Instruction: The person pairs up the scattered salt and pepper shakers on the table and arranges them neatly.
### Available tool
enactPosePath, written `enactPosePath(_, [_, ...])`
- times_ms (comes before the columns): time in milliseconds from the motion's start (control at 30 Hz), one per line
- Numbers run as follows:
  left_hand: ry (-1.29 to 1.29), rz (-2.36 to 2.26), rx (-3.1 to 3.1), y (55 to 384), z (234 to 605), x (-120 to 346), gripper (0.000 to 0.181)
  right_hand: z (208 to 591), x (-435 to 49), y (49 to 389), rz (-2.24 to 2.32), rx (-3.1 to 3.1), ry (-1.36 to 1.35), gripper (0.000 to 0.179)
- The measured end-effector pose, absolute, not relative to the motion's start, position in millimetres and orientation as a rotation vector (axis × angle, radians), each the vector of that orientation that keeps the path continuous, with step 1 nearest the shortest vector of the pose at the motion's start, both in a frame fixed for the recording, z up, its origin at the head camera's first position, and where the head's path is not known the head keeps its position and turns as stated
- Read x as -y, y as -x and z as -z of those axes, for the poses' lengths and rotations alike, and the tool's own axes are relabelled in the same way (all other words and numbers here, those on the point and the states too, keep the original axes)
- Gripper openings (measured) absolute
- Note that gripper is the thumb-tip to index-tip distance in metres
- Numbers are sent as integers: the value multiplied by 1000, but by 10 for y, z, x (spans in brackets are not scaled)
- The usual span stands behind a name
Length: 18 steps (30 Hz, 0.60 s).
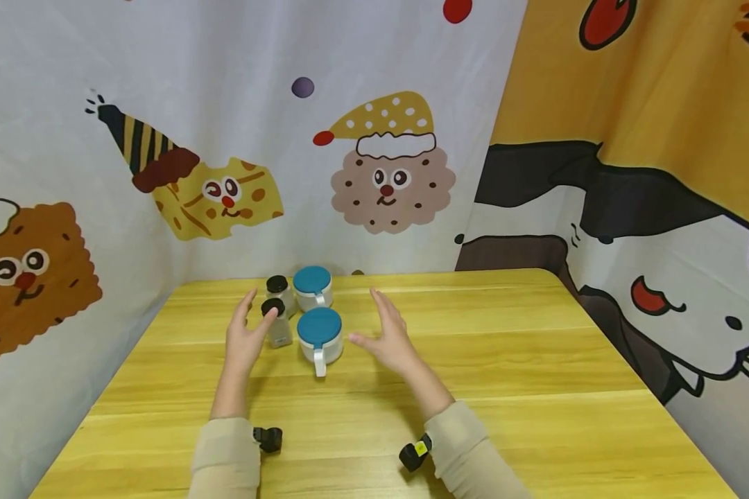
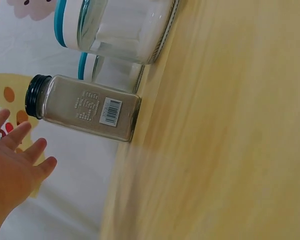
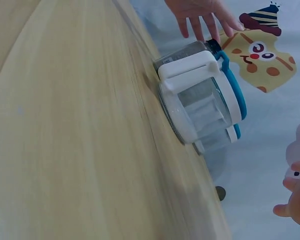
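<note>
Two glass jars with blue lids and white handles stand one behind the other, a front jar [image 1: 320, 339] and a back jar [image 1: 313, 287]. To their left are two square bottles with black caps, a front bottle [image 1: 279, 333] and a back bottle [image 1: 287, 296]. My left hand [image 1: 242, 343] is beside the bottles with its fingers spread, its thumb overlapping the front cap in the head view. In the left wrist view that bottle [image 2: 87, 107] shows a barcode label, with the fingers near its cap. My right hand [image 1: 392, 339] is held open right of the front jar, apart from it.
Everything stands on a yellow wood-grain table [image 1: 537, 388], near its far edge. A white cartoon-printed curtain [image 1: 237, 83] hangs behind, joined by a yellow one [image 1: 537, 83] on the right. Black wrist cameras sit at both sleeves.
</note>
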<state>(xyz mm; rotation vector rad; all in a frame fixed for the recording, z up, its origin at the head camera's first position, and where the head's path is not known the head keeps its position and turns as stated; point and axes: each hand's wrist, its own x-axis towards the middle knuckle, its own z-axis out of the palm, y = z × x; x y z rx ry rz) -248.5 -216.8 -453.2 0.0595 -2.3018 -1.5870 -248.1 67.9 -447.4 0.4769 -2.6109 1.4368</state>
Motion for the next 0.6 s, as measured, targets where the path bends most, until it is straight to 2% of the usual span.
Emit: enactPosePath(600, [-80,1721,2176,2523,4617,2078,69,4682,-492,2524,-1636,2539,-489,94])
